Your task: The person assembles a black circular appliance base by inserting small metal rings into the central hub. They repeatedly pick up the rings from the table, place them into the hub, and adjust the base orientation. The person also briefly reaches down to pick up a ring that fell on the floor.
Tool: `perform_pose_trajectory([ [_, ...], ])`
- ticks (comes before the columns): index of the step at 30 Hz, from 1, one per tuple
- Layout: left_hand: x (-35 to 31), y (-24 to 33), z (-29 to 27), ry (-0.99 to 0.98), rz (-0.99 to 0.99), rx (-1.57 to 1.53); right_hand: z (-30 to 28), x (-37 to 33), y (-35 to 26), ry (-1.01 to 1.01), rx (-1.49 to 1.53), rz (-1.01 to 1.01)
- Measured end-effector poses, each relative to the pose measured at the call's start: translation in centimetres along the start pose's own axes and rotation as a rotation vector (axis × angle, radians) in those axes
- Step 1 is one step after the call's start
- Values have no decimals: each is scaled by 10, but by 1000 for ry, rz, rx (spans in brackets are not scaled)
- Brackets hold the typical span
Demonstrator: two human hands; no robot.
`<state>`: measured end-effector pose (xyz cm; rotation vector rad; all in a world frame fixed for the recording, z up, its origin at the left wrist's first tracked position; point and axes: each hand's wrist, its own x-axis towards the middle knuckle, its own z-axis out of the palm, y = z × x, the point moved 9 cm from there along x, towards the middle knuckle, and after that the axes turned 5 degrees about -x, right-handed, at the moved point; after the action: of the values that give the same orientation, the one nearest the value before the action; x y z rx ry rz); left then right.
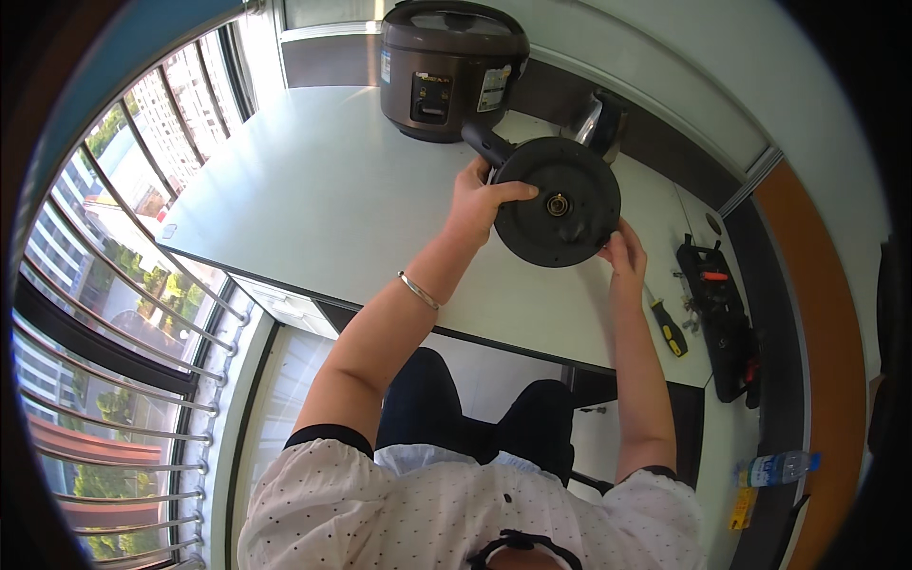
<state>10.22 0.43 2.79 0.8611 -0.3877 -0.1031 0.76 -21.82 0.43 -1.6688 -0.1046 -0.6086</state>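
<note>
An electric kettle (pixel 532 228) is held above the table with its round black underside toward me. A ring-shaped metal connector sits at the middle of that underside, and the black handle sticks out to the upper left. My left hand (pixel 475 204) grips the left edge, its thumb lying across the underside and the other fingers hidden behind. My right hand (pixel 624 252) is closed on the lower right rim, with its fingertips partly hidden. Most of the kettle's body is out of sight behind the base.
A brown rice cooker (pixel 451 71) stands at the back. Beside it is a shiny metal vessel (pixel 600 123), partly covered. To the right lie a yellow-black screwdriver (pixel 670 332), small metal parts (pixel 686 294) and a black tool case (pixel 722 318). A water bottle (pixel 779 468) lies lower right. Window bars run along the left.
</note>
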Motion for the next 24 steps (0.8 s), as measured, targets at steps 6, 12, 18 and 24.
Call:
perform_pose_trajectory([
  [6, 1, -1, 1, -11, 25, 14, -19, 5, -3, 146, 40, 13],
  [12, 1, -3, -1, -3, 13, -22, -38, -1, -12, 235, 3, 18],
  [18, -1, 3, 0, 5, 0, -11, -61, -28, -16, 275, -114, 54],
  [24, 4, -3, -5, 24, 26, 18, -120, -37, -27, 327, -313, 55],
])
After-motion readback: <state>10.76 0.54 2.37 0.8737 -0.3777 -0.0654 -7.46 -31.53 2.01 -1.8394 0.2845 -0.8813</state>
